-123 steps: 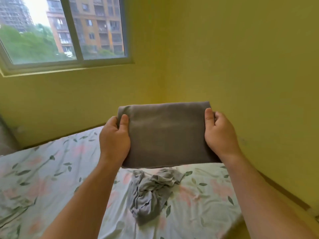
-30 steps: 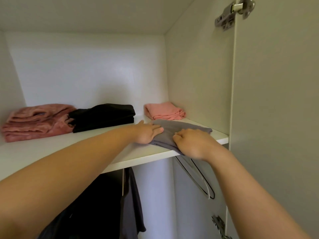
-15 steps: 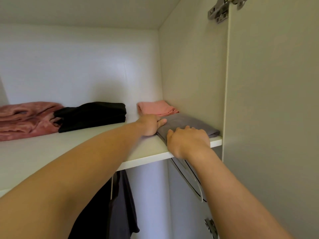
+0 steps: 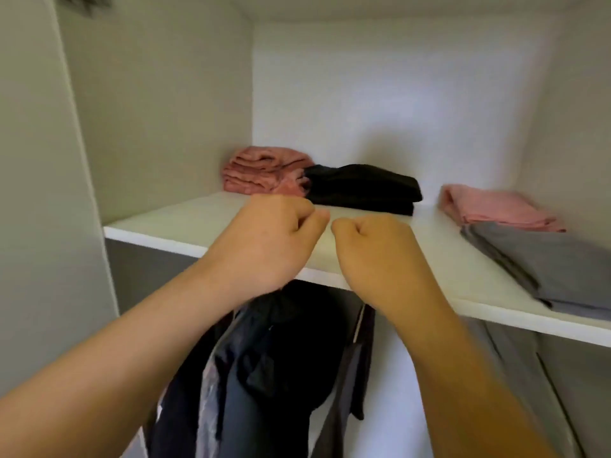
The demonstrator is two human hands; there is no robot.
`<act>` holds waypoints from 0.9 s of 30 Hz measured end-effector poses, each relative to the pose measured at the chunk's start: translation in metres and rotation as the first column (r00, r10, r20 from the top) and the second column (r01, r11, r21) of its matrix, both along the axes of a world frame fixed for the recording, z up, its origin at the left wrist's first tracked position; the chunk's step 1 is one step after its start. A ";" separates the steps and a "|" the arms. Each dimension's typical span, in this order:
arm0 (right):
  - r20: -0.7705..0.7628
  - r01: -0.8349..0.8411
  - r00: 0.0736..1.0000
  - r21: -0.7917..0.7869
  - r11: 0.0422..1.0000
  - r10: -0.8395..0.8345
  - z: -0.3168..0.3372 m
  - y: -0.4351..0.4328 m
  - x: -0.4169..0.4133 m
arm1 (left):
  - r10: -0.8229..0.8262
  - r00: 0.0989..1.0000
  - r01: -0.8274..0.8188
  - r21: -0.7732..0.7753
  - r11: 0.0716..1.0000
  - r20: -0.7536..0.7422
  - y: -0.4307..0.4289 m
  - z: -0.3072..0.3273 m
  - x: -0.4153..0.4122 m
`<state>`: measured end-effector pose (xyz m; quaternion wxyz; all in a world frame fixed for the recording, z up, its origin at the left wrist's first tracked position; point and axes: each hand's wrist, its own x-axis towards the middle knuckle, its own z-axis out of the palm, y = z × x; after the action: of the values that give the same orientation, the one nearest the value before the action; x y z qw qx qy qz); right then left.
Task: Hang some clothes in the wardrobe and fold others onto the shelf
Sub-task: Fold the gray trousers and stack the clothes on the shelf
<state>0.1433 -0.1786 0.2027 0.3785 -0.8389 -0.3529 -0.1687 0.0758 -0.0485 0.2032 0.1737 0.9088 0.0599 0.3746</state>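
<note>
Both forearms are raised from the lower corners of the view toward the front edge of the shelf (image 4: 198, 219); the left hand (image 4: 264, 239) and the right hand (image 4: 373, 256) are held side by side, almost touching at the thumbs, with the backs of the hands turned to the camera; the fingers of each are curled into a fist, and nothing is seen to be held in either; neither hand is in contact with any cloth. The shelf is a white board spanning the wardrobe, enclosed by a pale side wall (image 4: 158, 110) on the left and a white back wall (image 4: 396, 94); beneath it dark hanging clothes (image 4: 281, 358) are seen, partly hidden by the arms. At the back left of the shelf a folded pink plush stack (image 4: 264, 170) is laid, with a folded black garment (image 4: 360, 190) touching its right side; well apart from these, at the right, a folded pink garment (image 4: 496, 209) is placed, and directly in front of it, touching it, the folded grey garment (image 4: 555, 262) is laid flat on the shelf, well to the right of both hands. Its long axis runs from the back of the shelf to the front edge, slanting rightward in the view; its layered folded edges are turned to the left, and its near end reaches the shelf's front lip.
</note>
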 end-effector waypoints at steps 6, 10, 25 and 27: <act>-0.203 -0.553 0.828 -0.146 0.820 0.522 -0.050 0.109 -0.107 | 0.475 0.871 -0.489 -0.298 0.820 -0.125 0.054 -0.088 -0.176; -0.387 -0.863 0.503 -0.273 0.424 0.773 -0.104 0.163 -0.215 | 0.744 0.616 -0.749 -0.485 0.452 -0.259 0.042 -0.154 -0.305; -0.774 -0.604 -0.095 -0.456 -0.654 0.626 -0.319 0.095 -0.606 | 0.679 -0.173 -0.403 -0.578 -0.709 -0.713 -0.203 -0.382 -0.605; -0.799 -0.548 -0.085 -0.462 -0.698 0.596 -0.355 0.084 -0.652 | 0.599 -0.175 -0.339 -0.524 -0.782 -0.781 -0.222 -0.430 -0.650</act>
<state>-0.5088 -0.0947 -0.1519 -0.2011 -0.2719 -0.8563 0.3904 -0.5745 -0.2701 -0.2273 0.2881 0.0949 0.8979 0.3190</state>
